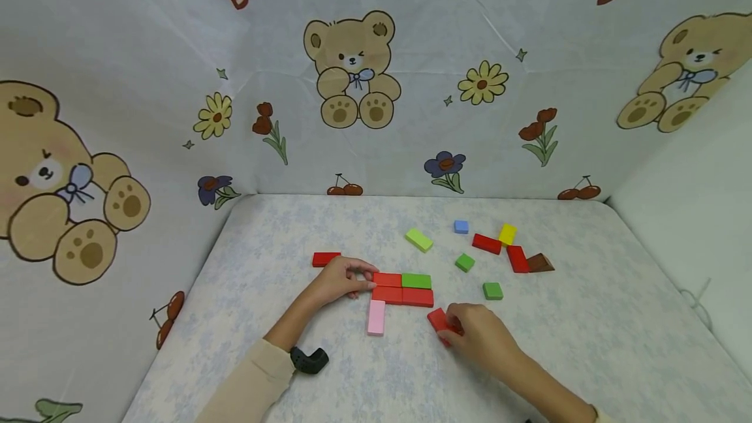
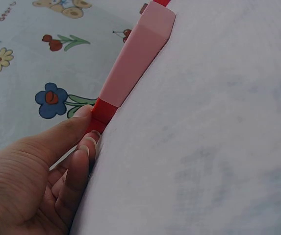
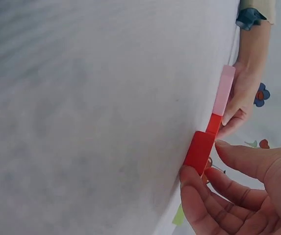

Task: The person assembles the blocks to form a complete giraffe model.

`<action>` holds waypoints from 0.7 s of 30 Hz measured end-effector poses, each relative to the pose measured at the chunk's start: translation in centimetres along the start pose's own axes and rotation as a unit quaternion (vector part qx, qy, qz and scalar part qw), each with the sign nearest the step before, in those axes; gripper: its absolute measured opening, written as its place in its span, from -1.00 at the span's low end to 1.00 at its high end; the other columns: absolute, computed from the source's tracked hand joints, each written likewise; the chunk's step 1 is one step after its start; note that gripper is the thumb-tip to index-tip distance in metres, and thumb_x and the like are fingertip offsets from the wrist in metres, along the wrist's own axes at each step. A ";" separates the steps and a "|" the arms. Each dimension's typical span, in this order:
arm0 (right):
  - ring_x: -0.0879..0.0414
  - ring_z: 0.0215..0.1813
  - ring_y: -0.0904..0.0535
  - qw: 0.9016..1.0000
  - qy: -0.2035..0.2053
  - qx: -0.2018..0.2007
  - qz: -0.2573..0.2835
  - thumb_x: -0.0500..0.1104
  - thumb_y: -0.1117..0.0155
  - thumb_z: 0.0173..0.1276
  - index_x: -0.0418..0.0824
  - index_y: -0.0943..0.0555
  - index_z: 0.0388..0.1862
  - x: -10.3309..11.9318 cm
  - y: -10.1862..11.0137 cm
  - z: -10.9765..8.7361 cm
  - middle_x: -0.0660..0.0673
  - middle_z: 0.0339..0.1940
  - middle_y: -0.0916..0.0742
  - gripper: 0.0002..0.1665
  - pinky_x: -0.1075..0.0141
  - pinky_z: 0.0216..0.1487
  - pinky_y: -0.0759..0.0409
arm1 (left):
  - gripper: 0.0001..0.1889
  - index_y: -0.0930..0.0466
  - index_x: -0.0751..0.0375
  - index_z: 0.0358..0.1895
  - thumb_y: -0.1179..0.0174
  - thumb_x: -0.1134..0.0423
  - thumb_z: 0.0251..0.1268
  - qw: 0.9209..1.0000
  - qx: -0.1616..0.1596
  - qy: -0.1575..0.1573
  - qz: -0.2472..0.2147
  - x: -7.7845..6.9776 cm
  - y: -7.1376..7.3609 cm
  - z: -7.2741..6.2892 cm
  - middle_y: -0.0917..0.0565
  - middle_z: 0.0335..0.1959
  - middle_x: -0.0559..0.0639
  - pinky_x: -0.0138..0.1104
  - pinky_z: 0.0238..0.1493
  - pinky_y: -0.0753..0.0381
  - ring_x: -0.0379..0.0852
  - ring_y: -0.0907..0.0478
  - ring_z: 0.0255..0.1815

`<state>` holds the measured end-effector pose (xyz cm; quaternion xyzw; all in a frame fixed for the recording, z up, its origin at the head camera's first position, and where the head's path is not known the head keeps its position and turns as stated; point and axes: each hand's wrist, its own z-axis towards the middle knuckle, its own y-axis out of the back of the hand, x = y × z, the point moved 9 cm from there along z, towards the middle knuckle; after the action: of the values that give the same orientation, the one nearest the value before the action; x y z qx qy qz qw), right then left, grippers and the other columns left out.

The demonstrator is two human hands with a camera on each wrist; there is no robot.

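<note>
Laying step, likely: your left grip pinches a grouped red block, your right grip a loose red block; next probably needs squaring to the worktop's far edge.

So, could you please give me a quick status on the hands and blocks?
Left hand at left end of block group. Right hand pinching a red block, apart from the group. Nothing seen between that block and the group.
</note>
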<state>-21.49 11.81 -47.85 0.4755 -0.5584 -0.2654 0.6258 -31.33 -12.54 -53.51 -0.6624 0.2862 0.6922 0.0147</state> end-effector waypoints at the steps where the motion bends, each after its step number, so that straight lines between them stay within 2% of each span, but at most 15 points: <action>1: 0.23 -0.54 -0.41 1.000 -0.001 0.004 0.014 -0.15 -0.63 0.13 -0.05 -0.65 -0.42 -0.1 -0.1 0.0 0.15 -0.64 -0.52 -0.76 0.42 -0.51 -0.46 | -0.68 -0.78 0.02 0.02 -0.51 0.15 0.19 1.000 0.001 0.001 0.001 0.0 -0.1 0.0 -0.71 -0.27 -0.05 -0.33 -0.51 -0.61 -0.14 -0.53 -0.66; 6: 0.19 -0.56 -0.45 0.996 -0.021 0.030 0.076 -0.23 -0.59 0.16 -0.13 -0.65 -0.27 -0.9 -0.2 0.1 0.11 -0.62 -0.58 -0.75 0.40 -0.53 -0.49 | -0.68 -0.78 0.00 0.01 -0.51 0.14 0.18 1.000 0.001 0.007 0.006 0.2 -0.1 0.1 -0.71 -0.27 -0.05 -0.31 -0.50 -0.62 -0.12 -0.53 -0.65; 10: 0.17 -0.60 -0.43 0.995 -0.041 0.039 0.078 -0.17 -0.61 0.15 -0.08 -0.66 -0.37 -1.7 -0.1 0.2 0.07 -0.69 -0.56 -0.78 0.40 -0.56 -0.42 | -0.68 -0.78 0.01 0.01 -0.51 0.14 0.18 1.000 0.001 0.009 0.007 0.2 0.0 0.2 -0.71 -0.27 -0.05 -0.31 -0.51 -0.63 -0.12 -0.54 -0.65; 15: 0.18 -0.59 -0.42 0.994 -0.019 0.057 0.086 -0.11 -0.59 0.18 -0.06 -0.69 -0.49 -2.1 -0.3 0.5 0.08 -0.71 -0.54 -0.81 0.41 -0.56 -0.37 | -0.68 -0.78 0.01 0.01 -0.51 0.14 0.18 1.000 -0.001 0.005 0.000 0.0 0.0 0.2 -0.71 -0.27 -0.04 -0.32 -0.51 -0.63 -0.13 -0.53 -0.65; 21: 0.17 -0.60 -0.48 0.986 -0.009 0.094 0.140 -0.10 -0.57 0.22 -0.06 -0.69 -0.52 -2.3 -1.1 1.0 0.05 -0.69 -0.62 -0.79 0.40 -0.57 -0.43 | -0.67 -0.77 0.02 0.03 -0.51 0.14 0.19 1.000 0.010 0.011 -0.005 0.1 -0.2 0.2 -0.70 -0.26 -0.05 -0.33 -0.51 -0.64 -0.15 -0.53 -0.67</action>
<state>-22.78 13.08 -49.97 0.4467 -0.6476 -0.1262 0.6043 -31.42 -12.33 -53.73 -0.6711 0.2897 0.6821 0.0219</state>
